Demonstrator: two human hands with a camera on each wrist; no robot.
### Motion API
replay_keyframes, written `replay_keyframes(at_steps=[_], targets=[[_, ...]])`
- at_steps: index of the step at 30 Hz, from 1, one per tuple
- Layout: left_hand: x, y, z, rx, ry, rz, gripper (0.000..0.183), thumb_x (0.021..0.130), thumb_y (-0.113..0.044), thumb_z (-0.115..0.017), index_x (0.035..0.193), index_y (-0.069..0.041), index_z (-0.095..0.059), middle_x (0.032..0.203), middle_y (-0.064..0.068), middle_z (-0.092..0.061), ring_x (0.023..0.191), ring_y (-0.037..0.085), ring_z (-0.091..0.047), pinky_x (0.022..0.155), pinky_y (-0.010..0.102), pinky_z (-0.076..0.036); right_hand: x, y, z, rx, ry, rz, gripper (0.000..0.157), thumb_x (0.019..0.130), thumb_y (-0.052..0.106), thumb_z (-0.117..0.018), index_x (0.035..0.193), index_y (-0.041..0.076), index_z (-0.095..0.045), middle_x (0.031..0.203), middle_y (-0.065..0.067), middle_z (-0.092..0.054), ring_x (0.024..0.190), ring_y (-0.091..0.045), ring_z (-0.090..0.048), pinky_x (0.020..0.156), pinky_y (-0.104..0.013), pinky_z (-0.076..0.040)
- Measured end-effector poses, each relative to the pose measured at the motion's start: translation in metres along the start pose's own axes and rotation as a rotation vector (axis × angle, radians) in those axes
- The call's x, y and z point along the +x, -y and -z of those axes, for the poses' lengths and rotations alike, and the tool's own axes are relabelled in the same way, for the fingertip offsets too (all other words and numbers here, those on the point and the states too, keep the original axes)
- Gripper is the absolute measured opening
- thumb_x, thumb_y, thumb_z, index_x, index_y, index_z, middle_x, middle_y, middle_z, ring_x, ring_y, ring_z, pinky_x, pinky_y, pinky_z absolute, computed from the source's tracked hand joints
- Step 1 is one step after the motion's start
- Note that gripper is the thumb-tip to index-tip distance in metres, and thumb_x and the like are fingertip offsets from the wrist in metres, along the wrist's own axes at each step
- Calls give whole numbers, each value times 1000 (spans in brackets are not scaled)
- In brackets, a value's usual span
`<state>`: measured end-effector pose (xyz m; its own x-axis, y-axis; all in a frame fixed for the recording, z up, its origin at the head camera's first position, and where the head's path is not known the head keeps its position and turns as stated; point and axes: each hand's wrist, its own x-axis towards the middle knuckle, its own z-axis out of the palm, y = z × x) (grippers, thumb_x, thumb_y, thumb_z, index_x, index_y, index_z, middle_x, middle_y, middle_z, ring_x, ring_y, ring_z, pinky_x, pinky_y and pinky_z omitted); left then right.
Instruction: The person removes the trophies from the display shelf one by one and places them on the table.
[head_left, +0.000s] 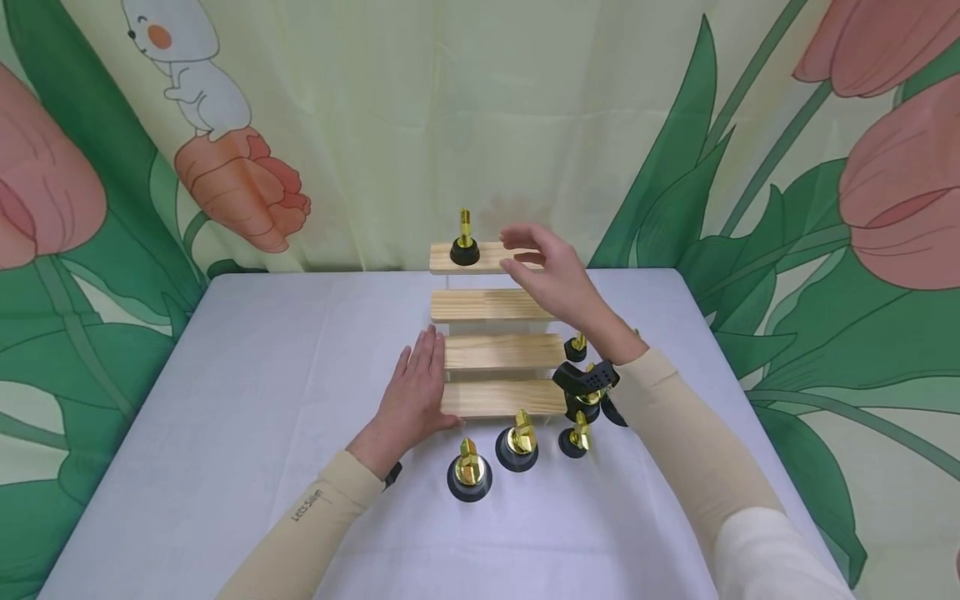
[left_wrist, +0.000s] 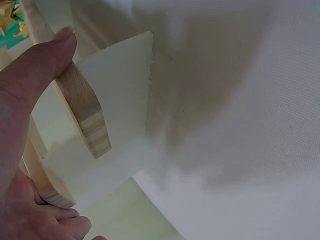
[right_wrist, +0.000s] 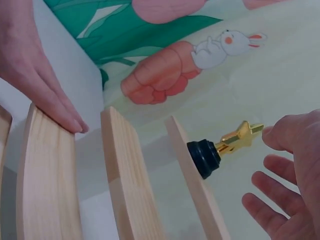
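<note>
A wooden stepped rack (head_left: 498, 353) with bare boards stands on the table. On its top board, left of the middle, a small gold star trophy (head_left: 465, 242) with a black base stands upright. My right hand (head_left: 553, 271) hovers over the right part of that board, fingers loosely bent and holding nothing. In the right wrist view, its fingertips are near the trophy (right_wrist: 225, 147), seemingly apart from it. My left hand (head_left: 411, 387) rests along the rack's left side. In the left wrist view, its thumb (left_wrist: 62, 47) touches one board end (left_wrist: 87, 112).
Trophies stand in front of the rack: one at left (head_left: 469, 473), one in the middle (head_left: 518, 442) and a smaller one (head_left: 576, 437). More trophies (head_left: 576, 346) sit right of the rack, partly behind my right wrist. A patterned curtain (head_left: 390, 133) hangs behind the white-covered table (head_left: 262, 392).
</note>
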<state>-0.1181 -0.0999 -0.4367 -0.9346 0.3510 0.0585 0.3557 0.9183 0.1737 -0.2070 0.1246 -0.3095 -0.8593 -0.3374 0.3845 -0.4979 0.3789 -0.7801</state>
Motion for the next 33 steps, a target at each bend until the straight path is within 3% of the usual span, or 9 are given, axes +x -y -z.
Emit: replay_keyframes(at_steps=[8, 23, 33], targets=[[-1, 0, 1, 11, 15, 7, 141, 61, -54, -90, 155, 9, -7, 164, 26, -8, 154, 36, -15, 124, 51, -19, 14, -1, -7, 25, -9, -19, 39, 95, 9, -64, 133, 7, -55, 131, -10, -60, 124, -21, -57, 106, -40, -49], [1, 1, -1, -2, 4, 0, 141, 60, -53, -91, 155, 9, -7, 164, 26, -9, 154, 36, -15, 124, 51, -19, 37, 2, -21, 27, -7, 39, 53, 95, 7, -64, 143, 10, -44, 141, -11, -53, 127, -22, -56, 106, -42, -48], [2, 1, -1, 9, 13, 9, 140, 61, -54, -90, 155, 8, -7, 165, 25, -8, 154, 35, -14, 125, 50, -19, 45, 4, -29, 32, -1, 11, 60, 95, 6, -64, 148, 12, -36, 147, -8, -50, 133, -27, -52, 111, -44, -43]])
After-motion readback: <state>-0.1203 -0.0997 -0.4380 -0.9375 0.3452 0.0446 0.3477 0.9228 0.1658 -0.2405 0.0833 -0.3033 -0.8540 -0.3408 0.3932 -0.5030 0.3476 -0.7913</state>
